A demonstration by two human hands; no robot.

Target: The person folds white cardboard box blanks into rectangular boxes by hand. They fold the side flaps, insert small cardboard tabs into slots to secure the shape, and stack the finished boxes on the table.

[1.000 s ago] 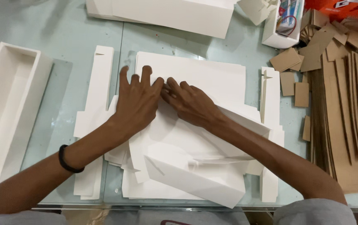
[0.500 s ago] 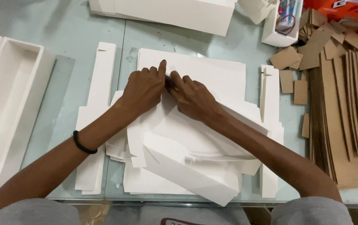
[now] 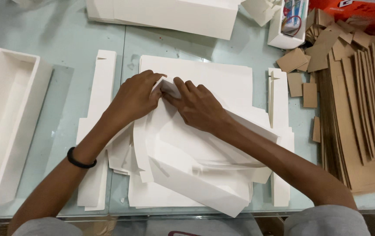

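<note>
At the far left an open white tray [image 3: 8, 126] sits apart from the work, and a long notched white strip [image 3: 96, 131] lies under your left forearm; leave both where they are so nothing catches your sleeve side. Your left hand [image 3: 136, 97] is curled, fingers bent down and pinching the far corner of the half-folded white card box [image 3: 187, 157], which lies in the middle of the glass table [image 3: 65, 48] on a stack of flat white sheets [image 3: 222, 78]. Keep that pinch low and firm on the corner, it seems the crease is being set there. Your right hand [image 3: 198, 107] meets it, fingers narrow and pressing on the same small flap [image 3: 166, 86]; press along the fold line rather than across it, so the card bends cleanly. Further right stands another white strip [image 3: 278, 100], then brown card pieces [image 3: 299, 65] and a fanned stack of brown card [image 3: 362, 113], well apart.
</note>
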